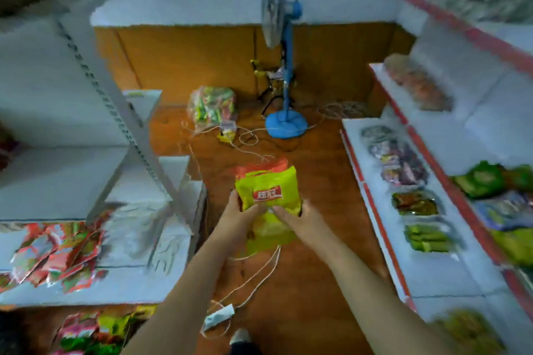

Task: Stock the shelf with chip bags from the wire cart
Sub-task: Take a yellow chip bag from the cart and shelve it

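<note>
A yellow-green chip bag (269,190) with a red label and an orange-red top edge hangs in mid-air in front of me, over the brown floor. My left hand (239,212) grips its lower left side and my right hand (297,217) grips its lower right side, fingers curled on the front. On my left a white shelf (129,282) carries red and silver bags (54,253). To my right another white shelf with red trim (372,202) holds rows of packets. No wire cart is in view.
A blue standing fan (284,66) rises at the back of the aisle. A clear sack of colourful snacks (213,106) lies on the floor to its left. White cords (253,282) trail across the floor below my arms. More bags (89,334) lie at the bottom left.
</note>
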Demonstrator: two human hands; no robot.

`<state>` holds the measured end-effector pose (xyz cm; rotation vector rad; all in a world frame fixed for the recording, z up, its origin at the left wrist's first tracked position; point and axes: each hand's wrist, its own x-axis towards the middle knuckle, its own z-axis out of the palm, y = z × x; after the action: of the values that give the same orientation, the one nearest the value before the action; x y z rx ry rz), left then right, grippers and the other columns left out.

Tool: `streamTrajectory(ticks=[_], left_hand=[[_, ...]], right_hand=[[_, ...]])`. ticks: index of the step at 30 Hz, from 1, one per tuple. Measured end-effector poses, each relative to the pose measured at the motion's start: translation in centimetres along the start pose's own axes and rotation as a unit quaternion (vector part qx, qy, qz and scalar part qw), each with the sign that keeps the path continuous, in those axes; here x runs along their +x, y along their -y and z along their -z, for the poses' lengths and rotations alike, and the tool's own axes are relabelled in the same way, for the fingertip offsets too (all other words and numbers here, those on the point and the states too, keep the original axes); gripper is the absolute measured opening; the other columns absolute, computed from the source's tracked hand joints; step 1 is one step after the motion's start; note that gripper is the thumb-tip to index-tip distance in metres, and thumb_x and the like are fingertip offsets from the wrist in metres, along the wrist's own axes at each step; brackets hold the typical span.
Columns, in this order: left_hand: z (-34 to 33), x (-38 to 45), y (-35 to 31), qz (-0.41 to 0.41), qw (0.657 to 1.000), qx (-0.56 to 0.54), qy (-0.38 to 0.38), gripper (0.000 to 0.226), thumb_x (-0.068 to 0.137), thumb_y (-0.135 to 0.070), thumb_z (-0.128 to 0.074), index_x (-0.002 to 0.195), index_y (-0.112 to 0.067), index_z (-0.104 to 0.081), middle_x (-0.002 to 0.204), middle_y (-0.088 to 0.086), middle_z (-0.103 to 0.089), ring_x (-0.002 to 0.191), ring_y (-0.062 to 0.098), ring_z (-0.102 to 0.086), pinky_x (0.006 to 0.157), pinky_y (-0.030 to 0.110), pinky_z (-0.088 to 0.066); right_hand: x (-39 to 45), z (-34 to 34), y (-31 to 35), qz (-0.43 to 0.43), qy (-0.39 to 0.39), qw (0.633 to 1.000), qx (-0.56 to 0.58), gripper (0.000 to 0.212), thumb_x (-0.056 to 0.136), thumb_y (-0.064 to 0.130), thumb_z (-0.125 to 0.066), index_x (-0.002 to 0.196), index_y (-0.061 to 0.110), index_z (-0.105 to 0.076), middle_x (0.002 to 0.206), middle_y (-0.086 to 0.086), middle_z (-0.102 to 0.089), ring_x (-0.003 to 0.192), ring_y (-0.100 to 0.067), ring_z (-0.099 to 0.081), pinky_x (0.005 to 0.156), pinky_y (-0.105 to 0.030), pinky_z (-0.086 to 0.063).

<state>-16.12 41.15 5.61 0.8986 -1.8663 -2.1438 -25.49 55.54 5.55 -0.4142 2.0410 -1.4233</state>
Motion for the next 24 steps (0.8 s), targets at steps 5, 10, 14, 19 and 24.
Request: streamTrajectory(ticks=[5, 10, 14, 19, 24], left_hand=[[-13.8, 4.5, -3.1, -0.006, 0.981, 0.082, 0.176, 0.039, 0.092, -0.009, -0.065, 0.127, -0.022, -0.053, 0.113, -0.001, -0.070, 0.082, 0.001, -0.072, 0.063, 0.016, -0.055], [-26.0, 8.5, -4.0, -0.020, 0.955, 0.142, 0.260, 0.039, 0.083, -0.044, -0.074, 0.117, -0.029, -0.062, 0.110, -0.006, -0.074, 0.099, 0.014, -0.072, 0.091, 0.040, -0.058], [-33.8, 13.6, -3.7, -0.012, 0.936, 0.144, 0.321, 0.033, 0.085, -0.038, -0.075, 0.112, -0.024, -0.064, 0.105, -0.001, -0.076, 0.096, 0.022, -0.073, 0.092, 0.050, -0.056], [-40.6, 21.8, -4.3, -0.009, 0.904, 0.158, 0.396, 0.046, 0.076, -0.055, -0.076, 0.112, -0.029, -0.066, 0.106, -0.001, -0.076, 0.097, 0.024, -0.074, 0.092, 0.052, -0.056], [-46.4, 30.7, -5.6, 0.052, 0.855, 0.199, 0.476, 0.062, 0.074, -0.042, -0.085, 0.126, -0.026, -0.056, 0.112, -0.001, -0.074, 0.098, 0.020, -0.074, 0.086, 0.043, -0.060]], right_hand=[[-2.1, 12.3, -2.8, -0.004, -0.143, 0.988, 0.060, 0.035, 0.080, 0.033, -0.076, 0.111, 0.019, -0.066, 0.098, 0.006, -0.074, 0.091, -0.014, -0.070, 0.081, -0.028, -0.056], [-2.7, 21.5, -5.0, -0.009, -0.265, 0.959, 0.098, 0.034, 0.081, 0.025, -0.078, 0.110, 0.027, -0.061, 0.098, 0.011, -0.070, 0.086, 0.006, -0.066, 0.073, -0.012, -0.052], [-0.4, 27.9, -7.0, -0.055, -0.323, 0.936, 0.127, 0.044, 0.075, 0.044, -0.079, 0.112, 0.031, -0.059, 0.105, 0.005, -0.072, 0.095, -0.013, -0.069, 0.086, -0.038, -0.057], [5.8, 35.3, -6.7, -0.063, -0.378, 0.910, 0.155, 0.042, 0.081, 0.032, -0.077, 0.120, 0.027, -0.059, 0.108, 0.004, -0.072, 0.095, -0.012, -0.069, 0.078, -0.030, -0.057], [12.8, 40.9, -6.4, -0.089, -0.420, 0.887, 0.168, 0.035, 0.083, 0.030, -0.075, 0.113, 0.030, -0.058, 0.111, 0.005, -0.070, 0.089, -0.003, -0.066, 0.072, -0.022, -0.055]])
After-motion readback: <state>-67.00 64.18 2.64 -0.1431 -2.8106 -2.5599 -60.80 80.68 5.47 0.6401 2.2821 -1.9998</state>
